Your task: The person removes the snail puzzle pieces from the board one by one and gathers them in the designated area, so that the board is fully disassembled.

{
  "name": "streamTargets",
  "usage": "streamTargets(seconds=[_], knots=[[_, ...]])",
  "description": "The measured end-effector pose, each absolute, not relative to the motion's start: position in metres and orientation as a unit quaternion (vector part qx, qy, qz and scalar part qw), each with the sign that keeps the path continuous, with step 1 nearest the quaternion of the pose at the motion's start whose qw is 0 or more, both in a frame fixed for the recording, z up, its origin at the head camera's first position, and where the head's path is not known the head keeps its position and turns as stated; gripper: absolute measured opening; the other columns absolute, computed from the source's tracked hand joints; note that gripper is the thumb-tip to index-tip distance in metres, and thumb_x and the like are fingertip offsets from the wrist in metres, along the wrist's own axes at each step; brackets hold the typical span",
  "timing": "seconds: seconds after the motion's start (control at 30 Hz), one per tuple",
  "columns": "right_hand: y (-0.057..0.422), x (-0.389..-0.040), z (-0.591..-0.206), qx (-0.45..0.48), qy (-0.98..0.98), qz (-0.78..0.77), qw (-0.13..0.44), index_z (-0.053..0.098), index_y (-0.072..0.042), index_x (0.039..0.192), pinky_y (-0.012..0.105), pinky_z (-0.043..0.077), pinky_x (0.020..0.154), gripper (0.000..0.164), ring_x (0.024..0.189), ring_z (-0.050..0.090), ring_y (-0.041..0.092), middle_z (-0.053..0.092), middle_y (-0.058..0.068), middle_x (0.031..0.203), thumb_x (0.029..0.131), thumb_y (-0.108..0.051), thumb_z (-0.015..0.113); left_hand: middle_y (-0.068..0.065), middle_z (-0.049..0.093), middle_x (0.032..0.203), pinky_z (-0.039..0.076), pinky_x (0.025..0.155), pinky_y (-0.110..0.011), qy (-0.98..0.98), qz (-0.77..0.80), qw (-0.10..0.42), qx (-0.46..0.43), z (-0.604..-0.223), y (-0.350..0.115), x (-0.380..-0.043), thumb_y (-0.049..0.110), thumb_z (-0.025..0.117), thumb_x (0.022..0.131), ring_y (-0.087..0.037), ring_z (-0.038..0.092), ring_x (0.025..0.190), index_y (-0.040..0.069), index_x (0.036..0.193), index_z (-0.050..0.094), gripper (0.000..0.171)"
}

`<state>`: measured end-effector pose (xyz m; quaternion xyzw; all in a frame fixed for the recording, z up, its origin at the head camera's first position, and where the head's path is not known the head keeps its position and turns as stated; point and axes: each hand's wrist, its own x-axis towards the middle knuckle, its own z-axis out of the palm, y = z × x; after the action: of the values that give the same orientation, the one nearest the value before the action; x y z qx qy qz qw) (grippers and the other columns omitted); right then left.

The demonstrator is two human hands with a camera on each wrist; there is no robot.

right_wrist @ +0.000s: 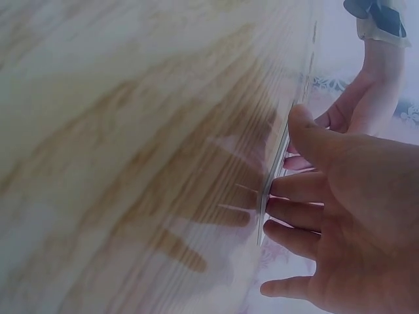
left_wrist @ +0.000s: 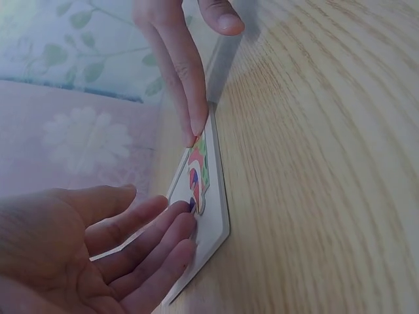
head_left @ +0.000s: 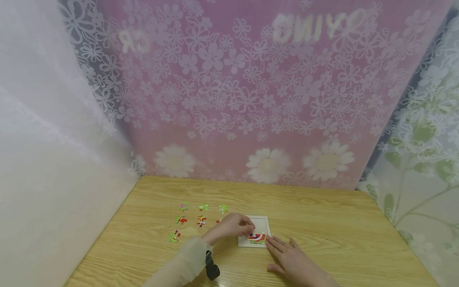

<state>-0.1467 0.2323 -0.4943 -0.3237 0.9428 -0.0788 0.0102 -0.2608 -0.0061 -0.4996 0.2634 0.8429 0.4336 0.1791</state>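
A white puzzle tray (head_left: 243,243) lies on the table, with joined jigsaw pieces (head_left: 259,238) in red, white, blue and green along its near right part. My left hand (head_left: 233,225) reaches over the tray from the left. In the left wrist view its fingers are loosely bent, thumb apart, and the fingertips (left_wrist: 185,212) lie right at the blue end of the joined pieces. On the right, my right hand (head_left: 292,257) rests with straight fingers, its fingertips at the tray's right edge and the pieces' red-green end. Part of the tray is hidden beneath the left hand.
Several loose jigsaw pieces (head_left: 201,221) are spread in rows on the wooden table (head_left: 322,223), left of the tray. One piece is partly covered by the left hand. A black wristband (head_left: 211,266) hangs at the left wrist. Flowered curtains (head_left: 229,99) stand behind the table and at its sides.
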Motion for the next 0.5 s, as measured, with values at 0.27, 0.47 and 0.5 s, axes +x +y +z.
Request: streamTargets(seconds=[0.27, 0.47, 0.5], knots=[[0.2307, -0.146, -0.492, -0.338, 0.939, -0.054, -0.022, 0.055, 0.002, 0.143, 0.072, 0.043, 0.098, 0.067, 0.134, 0.052, 0.036, 0.052, 0.015, 0.15, 0.102, -0.051, 0.052, 0.0, 0.074, 0.084, 0.049, 0.062, -0.02, 0.866, 0.384, 0.157, 0.28, -0.4936, -0.001, -0.258, 0.025, 0.065, 0.101, -0.01, 0.069, 0.073, 0.009, 0.104, 0.076, 0.02], [0.2293, -0.1463, -0.49, -0.333, 0.942, -0.051, -0.012, 0.054, 0.002, 0.144, 0.072, 0.041, 0.099, 0.068, 0.134, 0.052, 0.037, 0.052, 0.015, 0.15, 0.101, -0.051, 0.053, 0.002, 0.074, 0.082, 0.048, 0.064, -0.021, 0.867, 0.378, 0.155, 0.286, -0.4906, 0.0001, -0.256, 0.026, 0.065, 0.101, -0.008, 0.066, 0.072, 0.012, 0.104, 0.077, 0.019], [0.2292, -0.1463, -0.49, -0.332, 0.942, -0.051, -0.01, 0.054, 0.002, 0.144, 0.072, 0.041, 0.099, 0.068, 0.134, 0.052, 0.037, 0.052, 0.015, 0.15, 0.101, -0.051, 0.053, 0.002, 0.074, 0.083, 0.048, 0.064, -0.021, 0.865, 0.38, 0.157, 0.287, -0.4901, 0.0003, -0.2554, 0.027, 0.065, 0.101, -0.006, 0.065, 0.072, 0.012, 0.104, 0.077, 0.02]])
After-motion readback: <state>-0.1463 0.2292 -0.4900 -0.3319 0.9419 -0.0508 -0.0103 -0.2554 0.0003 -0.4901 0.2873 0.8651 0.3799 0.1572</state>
